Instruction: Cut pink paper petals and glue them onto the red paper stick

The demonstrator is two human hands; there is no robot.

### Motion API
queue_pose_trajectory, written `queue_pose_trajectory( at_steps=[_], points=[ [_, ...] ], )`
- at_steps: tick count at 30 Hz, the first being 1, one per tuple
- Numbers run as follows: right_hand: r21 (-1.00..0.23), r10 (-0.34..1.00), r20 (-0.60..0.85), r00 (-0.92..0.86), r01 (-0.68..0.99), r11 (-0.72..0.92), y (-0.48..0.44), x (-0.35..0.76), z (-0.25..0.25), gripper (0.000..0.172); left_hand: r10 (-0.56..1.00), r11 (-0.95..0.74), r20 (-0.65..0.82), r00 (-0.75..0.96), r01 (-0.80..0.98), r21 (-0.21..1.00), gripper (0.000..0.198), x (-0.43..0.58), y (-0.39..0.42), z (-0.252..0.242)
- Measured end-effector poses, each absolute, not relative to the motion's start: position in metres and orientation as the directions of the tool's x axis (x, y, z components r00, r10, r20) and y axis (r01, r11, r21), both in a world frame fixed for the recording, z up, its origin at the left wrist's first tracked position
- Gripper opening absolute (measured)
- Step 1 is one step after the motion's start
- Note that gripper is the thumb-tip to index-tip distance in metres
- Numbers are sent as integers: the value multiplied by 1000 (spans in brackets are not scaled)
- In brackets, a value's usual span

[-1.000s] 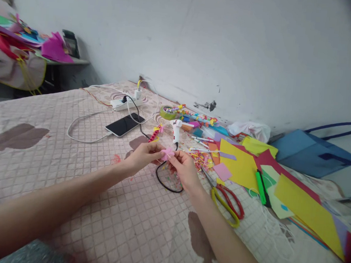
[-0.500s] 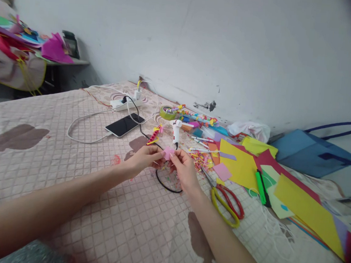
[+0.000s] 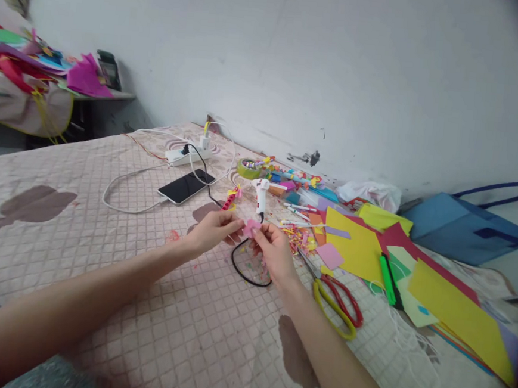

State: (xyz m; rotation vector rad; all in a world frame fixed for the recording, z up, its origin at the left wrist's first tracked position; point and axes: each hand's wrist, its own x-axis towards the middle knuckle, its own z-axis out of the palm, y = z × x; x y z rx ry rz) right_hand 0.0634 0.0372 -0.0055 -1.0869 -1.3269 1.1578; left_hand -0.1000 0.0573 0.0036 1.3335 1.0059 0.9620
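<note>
A small pink paper piece is pinched between my two hands over the quilted cloth. My left hand has thumb and forefinger closed at its left edge. On the right edge, my right hand grips it with thumb and fingers. Just behind the hands stands a white glue gun with a black cord looping below the hands. A red twisted strip with a yellow and pink end lies behind my left hand.
Red and yellow scissors lie right of my right hand, near a green cutter and yellow paper sheets. A phone and a white power strip lie at the back left. A blue bag rests by the wall.
The view has shifted slightly, so the surroundings sit a little further right and down. Both hands still hold the pink piece, which has turned slightly between the fingers.
</note>
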Motion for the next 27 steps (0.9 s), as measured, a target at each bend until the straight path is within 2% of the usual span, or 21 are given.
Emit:
queue_pose_trajectory(
  at_steps=[3, 6, 9, 12, 14, 20, 27],
  points=[
    [-990, 990, 143, -13, 5, 143, 41, 71, -2, 21, 986, -135, 123, 114, 99, 986, 22, -115, 71, 14],
    [-992, 992, 125, -3, -8, 125, 45, 77, -1, 23, 957, -263, 286, -48, 272, 926, 19, -129, 84, 18],
    [-993, 992, 122, -16, -1, 122, 45, 78, -2, 23, 928, -293, 370, -38, 536, 791, 18, -134, 90, 12],
    [-991, 990, 133, -37, 27, 134, 43, 76, -4, 20, 931, -314, 355, 86, 687, 655, 21, -133, 90, 0],
    [-990, 990, 129, -56, 48, 132, 42, 75, -5, 19, 923, -342, 357, 142, 725, 598, 22, -131, 90, -8],
    [-988, 989, 110, -100, 96, 119, 40, 72, -7, 20, 918, -354, 359, 171, 763, 540, 26, -128, 97, -22],
    [-986, 986, 71, -150, 136, 92, 39, 70, -10, 19, 921, -332, 369, 125, 747, 577, 21, -130, 97, -21]
  ],
)
